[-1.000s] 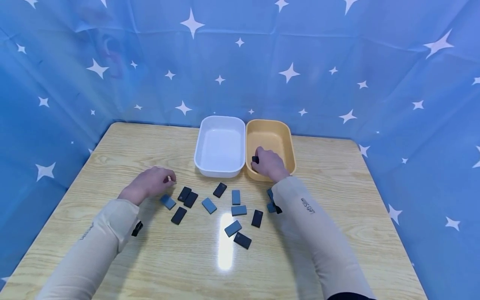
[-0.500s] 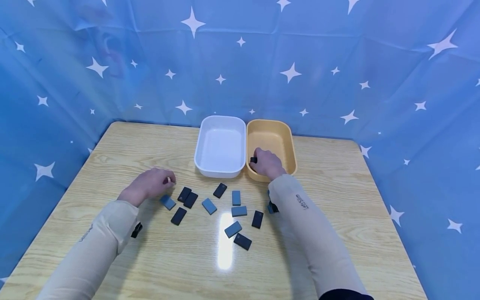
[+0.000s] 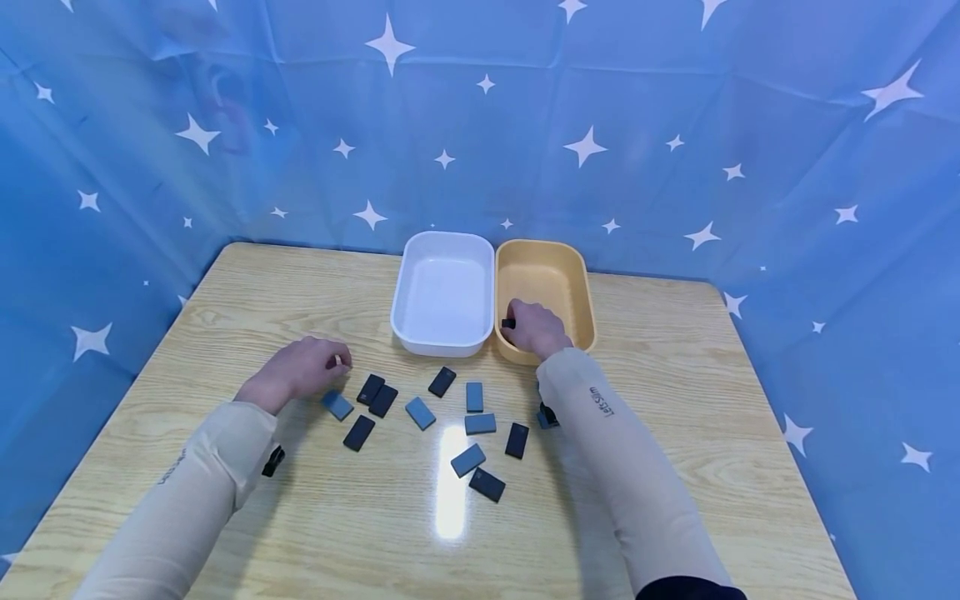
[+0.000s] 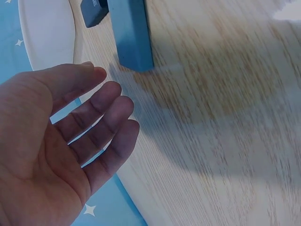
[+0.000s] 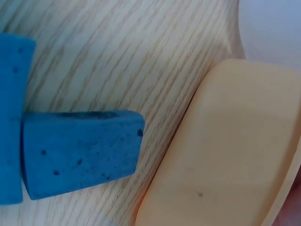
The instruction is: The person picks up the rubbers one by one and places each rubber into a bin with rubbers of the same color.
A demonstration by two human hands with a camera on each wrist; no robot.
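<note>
In the head view my right hand [image 3: 534,327] is inside the near part of the orange bin [image 3: 577,292], and it pinches a small black rectangular block [image 3: 509,323]. The right wrist view shows the outer wall of that bin [image 5: 225,146], with only a sliver of the hand [image 5: 291,207] at the edge. My left hand [image 3: 303,367] hovers over the left side of the table, fingers loosely curled and holding nothing. Close to its fingertips in the left wrist view [image 4: 75,127] lies a blue block [image 4: 131,35]; a black block [image 4: 94,12] is just beyond.
A white bin [image 3: 442,292] stands against the orange one. Several blue and black blocks lie scattered on the wooden table [image 3: 360,533], such as a blue one [image 3: 480,423] and a black one [image 3: 487,484]. Two blue blocks [image 5: 84,153] lie partly under my right forearm. A star-patterned blue curtain [image 3: 480,117] surrounds the table.
My right hand, still pinching the black block, has sunk slightly in the orange bin, and its forearm has shifted a little left. The left hand stays put.
</note>
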